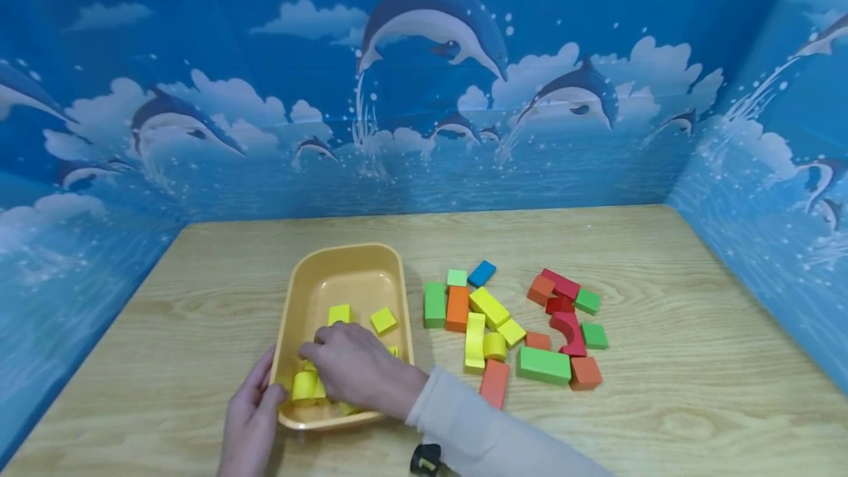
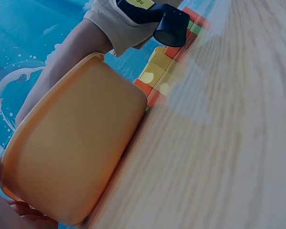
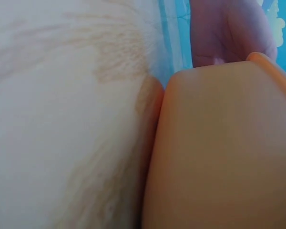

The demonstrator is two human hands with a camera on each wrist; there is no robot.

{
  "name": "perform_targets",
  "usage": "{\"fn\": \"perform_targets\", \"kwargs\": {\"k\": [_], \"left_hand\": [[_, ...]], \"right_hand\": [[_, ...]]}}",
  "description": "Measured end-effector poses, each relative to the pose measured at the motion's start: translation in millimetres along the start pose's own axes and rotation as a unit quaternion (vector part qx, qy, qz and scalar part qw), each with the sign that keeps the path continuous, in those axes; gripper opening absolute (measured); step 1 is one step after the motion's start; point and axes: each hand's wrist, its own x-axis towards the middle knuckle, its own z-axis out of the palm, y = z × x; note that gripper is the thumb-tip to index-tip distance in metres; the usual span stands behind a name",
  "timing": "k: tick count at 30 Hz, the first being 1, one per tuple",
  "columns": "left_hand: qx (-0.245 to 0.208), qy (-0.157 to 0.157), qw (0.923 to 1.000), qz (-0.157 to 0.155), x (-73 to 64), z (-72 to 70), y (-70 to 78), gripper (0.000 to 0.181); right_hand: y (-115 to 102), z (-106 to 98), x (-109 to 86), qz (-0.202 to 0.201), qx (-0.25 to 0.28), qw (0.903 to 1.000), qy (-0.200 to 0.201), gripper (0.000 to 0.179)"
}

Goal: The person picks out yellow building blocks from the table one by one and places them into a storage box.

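A tan plastic tub (image 1: 358,278) stands on the left of the table with several yellow blocks inside. My left hand (image 1: 252,411) grips its left wall, thumb at the rim and fingers along the outside. My right hand (image 1: 358,366) reaches down into the tub over the yellow blocks, fingers bent downward. I cannot tell whether a block is between them. A yellow cylinder (image 1: 304,386) lies near the tub's front left. Two yellow blocks, one a square block (image 1: 383,321), lie beyond the right hand. Both wrist views mostly show the tub's outer wall (image 2: 81,138).
Right of the tub lie loose blocks: a yellow arch piece (image 1: 474,343), a long green block (image 1: 543,365), a blue block (image 1: 482,273), a red arch (image 1: 567,331) and several others. Dolphin-printed cloth (image 1: 424,175) walls the table (image 1: 695,389) at the back and sides.
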Motion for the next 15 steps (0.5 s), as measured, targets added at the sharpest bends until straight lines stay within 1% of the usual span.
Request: {"fn": "perform_targets", "kwargs": {"k": [3,5,8,11,13,15], "left_hand": [[-0.012,0.002,0.9999,0.002,-0.4,1.9,-0.7,0.062],[-0.016,0.005,0.9999,0.001,-0.7,2.4,-2.1,0.061],[-0.015,0.004,0.9998,-0.013,-0.5,2.7,-1.9,0.063],[-0.008,-0.002,0.9997,-0.024,-0.5,2.2,-0.4,0.064],[-0.008,-0.010,0.9995,-0.028,-0.2,1.2,0.9,0.065],[-0.007,-0.015,0.9995,-0.029,0.3,0.5,2.1,0.065]], "right_hand": [[3.1,-2.5,-4.0,0.005,-0.001,1.0000,-0.006,0.032],[7.3,-6.0,-9.0,0.011,0.005,0.9999,-0.003,0.030],[17.9,-16.0,-22.6,0.016,0.014,0.9995,0.023,0.026],[32.1,-30.0,-45.1,0.012,0.036,0.9963,0.077,0.023],[41.2,-37.8,-62.2,0.012,0.046,0.9920,0.117,0.021],[50.2,-43.6,-79.3,0.017,0.053,0.9876,0.147,0.019]]}}
